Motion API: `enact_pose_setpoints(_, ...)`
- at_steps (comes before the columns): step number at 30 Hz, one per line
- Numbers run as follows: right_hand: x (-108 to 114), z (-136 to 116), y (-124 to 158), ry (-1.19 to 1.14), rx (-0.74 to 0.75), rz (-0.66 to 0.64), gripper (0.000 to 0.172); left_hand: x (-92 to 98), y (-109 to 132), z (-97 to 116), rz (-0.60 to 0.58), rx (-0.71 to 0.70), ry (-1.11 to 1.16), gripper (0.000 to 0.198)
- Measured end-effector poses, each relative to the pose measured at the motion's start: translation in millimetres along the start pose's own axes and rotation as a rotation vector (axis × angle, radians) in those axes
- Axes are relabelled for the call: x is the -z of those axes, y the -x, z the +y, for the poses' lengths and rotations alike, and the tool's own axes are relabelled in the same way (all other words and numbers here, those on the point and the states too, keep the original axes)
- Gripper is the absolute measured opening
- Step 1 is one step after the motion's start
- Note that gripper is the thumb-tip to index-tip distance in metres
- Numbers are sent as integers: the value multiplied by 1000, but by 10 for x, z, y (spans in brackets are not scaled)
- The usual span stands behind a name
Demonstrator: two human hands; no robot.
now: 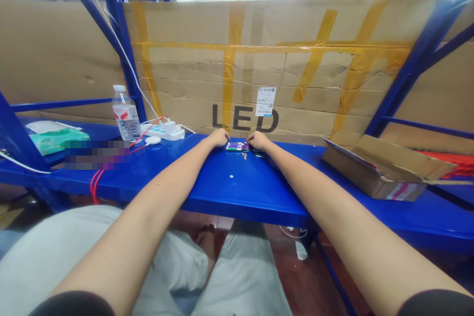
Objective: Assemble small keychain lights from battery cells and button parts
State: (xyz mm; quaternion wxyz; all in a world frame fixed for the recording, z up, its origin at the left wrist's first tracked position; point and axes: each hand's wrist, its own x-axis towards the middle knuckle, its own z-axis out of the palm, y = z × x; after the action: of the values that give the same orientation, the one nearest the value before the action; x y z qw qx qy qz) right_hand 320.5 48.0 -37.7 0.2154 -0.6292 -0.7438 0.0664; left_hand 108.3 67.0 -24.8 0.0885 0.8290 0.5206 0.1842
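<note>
On the blue shelf top (237, 190) lies a row of slender pen-like sticks (234, 146), purple, green and white, side by side. My left hand (219, 137) is at their left end, its fingers curled inward and pressed together. At the right end is my right hand (258, 140), also closed, its fingertips by the sticks. What either hand pinches is too small to make out. Just in front of the row lie a few small gold-coloured pieces (244, 156). A dark, thin item (259, 154) lies below my right hand, partly covered by it.
A large taped cardboard box (192, 79) marked LED stands behind. On the left are a water bottle (126, 117), a white power strip (168, 131), red cables (97, 182) and a green tissue pack (59, 140). An open carton (374, 170) sits at the right.
</note>
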Motion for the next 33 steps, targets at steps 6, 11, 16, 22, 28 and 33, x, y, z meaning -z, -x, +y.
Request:
enact_pose_setpoints(6,166,8,181,91,1,-28,37,549,276,-227,-185,-77,-121,47)
enact_pose_setpoints(11,341,55,467,178,76,5,36,1063,685,-326,-634,-81,-98,76)
enact_pose_setpoints(16,425,66,669,97,61,54,31,1070,865,-165,-634,-8,-135,95)
enact_pose_setpoints(22,414,-12,701,72,63,19,29,802,814,-181,-605,14,-218,90)
enact_pose_setpoints(28,364,6,679,63,64,-5,30,779,817,-177,-599,7,-166,93)
enact_pose_setpoints(33,353,-8,677,66,64,-17,30,773,812,-156,-576,-13,-150,89)
